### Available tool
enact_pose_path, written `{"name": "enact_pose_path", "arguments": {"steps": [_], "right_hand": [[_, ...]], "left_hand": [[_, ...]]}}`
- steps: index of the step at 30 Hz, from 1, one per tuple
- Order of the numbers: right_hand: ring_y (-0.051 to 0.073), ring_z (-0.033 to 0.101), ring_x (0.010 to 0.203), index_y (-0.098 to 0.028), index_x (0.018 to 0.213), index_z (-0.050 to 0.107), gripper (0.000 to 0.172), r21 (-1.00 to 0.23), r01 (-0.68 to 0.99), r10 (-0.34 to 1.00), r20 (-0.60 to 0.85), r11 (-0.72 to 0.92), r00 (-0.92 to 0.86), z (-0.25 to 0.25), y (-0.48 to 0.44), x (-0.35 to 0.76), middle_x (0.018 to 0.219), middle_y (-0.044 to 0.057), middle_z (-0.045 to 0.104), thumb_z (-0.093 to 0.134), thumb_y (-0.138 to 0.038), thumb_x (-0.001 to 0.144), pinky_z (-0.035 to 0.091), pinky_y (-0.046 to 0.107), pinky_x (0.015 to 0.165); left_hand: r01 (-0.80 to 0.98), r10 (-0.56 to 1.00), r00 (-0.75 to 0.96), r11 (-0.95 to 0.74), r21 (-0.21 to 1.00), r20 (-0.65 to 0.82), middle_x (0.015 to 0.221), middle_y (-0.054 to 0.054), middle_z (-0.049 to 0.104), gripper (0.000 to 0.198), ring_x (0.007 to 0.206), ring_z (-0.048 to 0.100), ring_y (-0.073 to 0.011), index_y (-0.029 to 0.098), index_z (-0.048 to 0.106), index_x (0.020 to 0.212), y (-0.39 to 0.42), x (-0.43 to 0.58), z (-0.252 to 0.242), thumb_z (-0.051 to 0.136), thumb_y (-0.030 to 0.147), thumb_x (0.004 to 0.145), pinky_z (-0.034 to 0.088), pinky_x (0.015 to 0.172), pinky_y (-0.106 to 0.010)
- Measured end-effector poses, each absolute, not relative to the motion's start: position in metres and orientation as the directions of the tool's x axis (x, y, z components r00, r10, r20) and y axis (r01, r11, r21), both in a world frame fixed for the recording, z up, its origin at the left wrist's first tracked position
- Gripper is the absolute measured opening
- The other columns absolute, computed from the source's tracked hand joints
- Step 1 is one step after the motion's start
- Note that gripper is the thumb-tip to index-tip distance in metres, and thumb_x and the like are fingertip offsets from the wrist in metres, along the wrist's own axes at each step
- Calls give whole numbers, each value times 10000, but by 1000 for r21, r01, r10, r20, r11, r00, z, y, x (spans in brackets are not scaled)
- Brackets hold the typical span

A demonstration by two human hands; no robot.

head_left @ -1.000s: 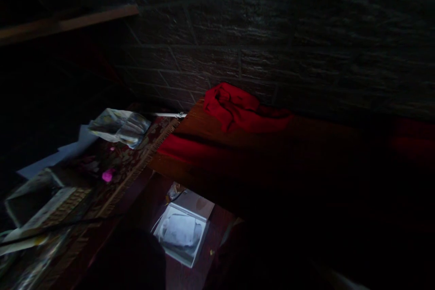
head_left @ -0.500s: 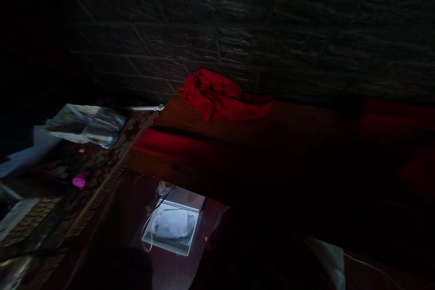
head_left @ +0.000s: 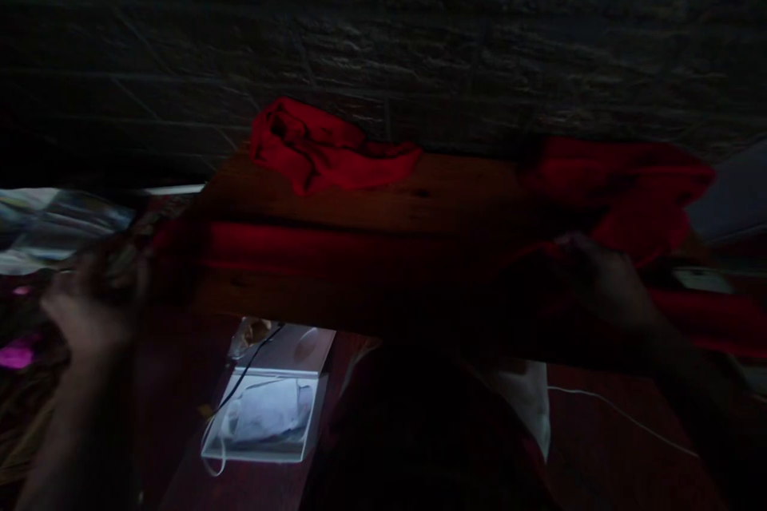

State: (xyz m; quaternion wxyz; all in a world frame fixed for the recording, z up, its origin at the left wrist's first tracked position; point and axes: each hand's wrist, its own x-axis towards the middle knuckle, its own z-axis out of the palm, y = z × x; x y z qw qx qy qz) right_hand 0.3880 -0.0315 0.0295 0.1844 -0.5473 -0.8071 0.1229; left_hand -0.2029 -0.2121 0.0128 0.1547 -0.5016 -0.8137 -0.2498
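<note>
The view is very dark. A long strip of red cloth [head_left: 335,249] lies along the wooden board [head_left: 455,185]. My left hand [head_left: 99,303] is at the strip's left end, its fingers bent and apart; whether it grips any cloth is too dark to tell. Over the right part of the board, my right hand [head_left: 599,275] has its fingers closed at the red cloth, pinching its edge. A crumpled red cloth [head_left: 329,148] rests at the back of the board, and another red cloth heap [head_left: 629,176] sits behind my right hand.
Below the board, an open white box [head_left: 269,411] with a wrapped item and a cord lies on the floor. A patterned plastic bag [head_left: 72,225] is at the left, near a pink object [head_left: 17,353]. A tiled wall [head_left: 383,32] stands behind. A white cable [head_left: 623,415] runs at lower right.
Both hands have come into view, the left at the strip's left end, the right at its right part. The view has shifted right, showing more of the right-hand red cloth.
</note>
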Motion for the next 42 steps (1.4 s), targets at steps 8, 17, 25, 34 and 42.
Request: {"name": "enact_pose_path", "arguments": {"steps": [8,17,25,34,42], "right_hand": [[296,642,963,-165,1198,585,342,-65,812,778,339,581,-529,36,-71,385,1087,171,649,465,-385,965,507,385,767],[276,574,1157,-141,1271,602,341,-70,483,481,298,873,-825,16,-80,258,1302,118,596,551,-265,957,487,436,1006],[204,643,962,-193,1038,713,208,-255,471,535,357,844,-765,-3,-67,242,1056,39,701,525,-263,987,518,341,855],[212,662,910,-175,1048,703,246,-261,547,606,358,796,-711,-8,-65,239,1039,55,708,479,-267,1005,513,339,785],[260,604,1015,-134,1205,655,364,-9,424,388,418,906,-821,-12,-71,251,1132,102,663,452,-64,911,529,378,840]], "left_hand": [[907,884,184,-321,273,431,1420,-10,563,547,1242,583,-210,227,606,1263,-163,-149,-7,700,540,824,470,1082,-454],[888,867,290,-402,223,406,1310,-16,649,302,1175,632,-184,199,673,1185,-169,-148,-2,620,353,930,526,1037,-376],[966,885,228,-258,19,406,1201,-12,709,286,1020,706,-186,233,695,1185,-179,-164,-6,517,315,977,571,927,-321],[972,922,209,-232,32,325,1191,-48,713,339,1012,709,-209,217,715,1158,-175,-163,-5,491,398,979,573,907,-335],[996,977,69,-55,-72,201,1370,-58,603,434,1211,608,-253,234,602,1349,-173,-187,0,430,265,951,518,995,-392]]}}
